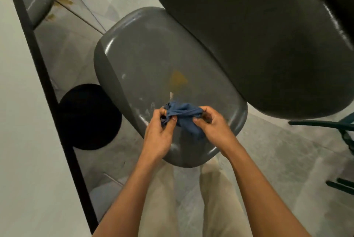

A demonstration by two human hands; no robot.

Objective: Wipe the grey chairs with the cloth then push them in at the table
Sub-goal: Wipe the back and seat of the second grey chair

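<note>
1. Far left: a white tabletop (23, 141) with a black edge strip runs down the view; its panel beyond the strip is see-through, showing a round black base (90, 117) on the pale tiled floor (277, 160)
2. Centre: a glossy grey moulded plastic chair seat (145, 60) stands just beside the table edge, bearing a yellowish smear (178, 79) and pale specks
3. Left hand (159, 135): fingers curled, pinching one end of a crumpled blue cloth (183, 116)
4. The cloth is held above the seat's near portion, between both hands
5. Right hand (212, 125): fingers curled, gripping the cloth's other end
6. Upper right: a darker grey rounded chair back (258, 35) overhangs the seat
</note>
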